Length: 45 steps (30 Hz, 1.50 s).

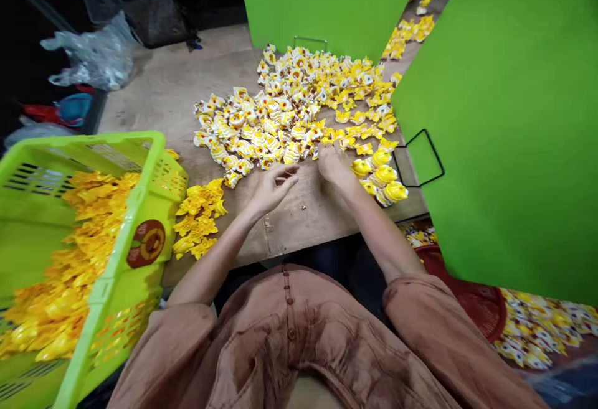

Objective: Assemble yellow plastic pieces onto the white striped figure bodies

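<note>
A wide pile of small white and yellow pieces [280, 110] covers the middle of the wooden table [299, 210]. My left hand [275, 186] is at the pile's front edge, its fingers apart and nothing visible between them. To its right, my right hand [332, 163] reaches to the pile's front edge with fingers curled down; the fingertips are hidden, and so is anything they hold. Several larger yellow and white figures [385, 175] stand in short rows just right of my right hand. Plain yellow pieces [199, 216] lie left of my left forearm.
A lime-green crate [161, 147] with yellow parts [93, 235] stands at the left. Green panels [327, 4] rise behind and at the right, one with a black wire handle [441, 163]. Plastic bags [98, 54] lie at the back left. A red basket [481, 303] sits low at the right.
</note>
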{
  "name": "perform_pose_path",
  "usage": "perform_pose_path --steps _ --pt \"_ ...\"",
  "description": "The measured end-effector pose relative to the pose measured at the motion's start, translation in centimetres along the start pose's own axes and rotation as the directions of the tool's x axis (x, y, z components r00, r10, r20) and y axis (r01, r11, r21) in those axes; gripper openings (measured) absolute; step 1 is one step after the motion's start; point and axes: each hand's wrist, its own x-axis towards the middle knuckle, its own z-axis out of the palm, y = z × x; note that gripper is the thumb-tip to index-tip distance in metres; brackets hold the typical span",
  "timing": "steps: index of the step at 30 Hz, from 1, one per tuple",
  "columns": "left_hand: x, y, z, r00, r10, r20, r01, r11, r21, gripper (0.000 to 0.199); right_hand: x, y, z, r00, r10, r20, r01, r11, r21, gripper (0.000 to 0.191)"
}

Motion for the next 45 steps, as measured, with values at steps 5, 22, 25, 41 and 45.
perform_pose_path --steps 5,22,25,41,45 --pt "-1.5 -2.8 -1.1 0.995 -0.013 -0.100 0.024 0.994 0.104 0.031 -1.7 -0.2 1.9 0.998 -0.052 0.046 0.054 0.998 -0.033 0.039" --pt "2.6 0.4 -1.9 0.918 -0.198 0.344 0.337 0.848 -0.410 0.037 -6.8 -0.9 -0.2 0.934 -0.216 -0.284 0.356 0.539 0.763 0.076" --pt "1.8 1.1 -1.2 0.852 -0.216 0.477 0.450 0.769 -0.454 0.044 -7.9 -2.0 0.8 0.978 -0.107 -0.180 0.205 0.303 0.931 0.074" --pt "6.2 -3.3 4.1 0.976 -0.155 0.151 0.064 0.872 0.485 0.024 -14.9 1.3 4.3 0.963 -0.207 -0.175 0.243 0.945 0.219 0.036" --pt "4.7 -3.8 2.2 0.991 0.003 0.134 -0.055 0.919 0.389 0.009 -14.1 1.1 4.4 0.972 -0.115 -0.203 0.178 0.928 0.328 0.042"
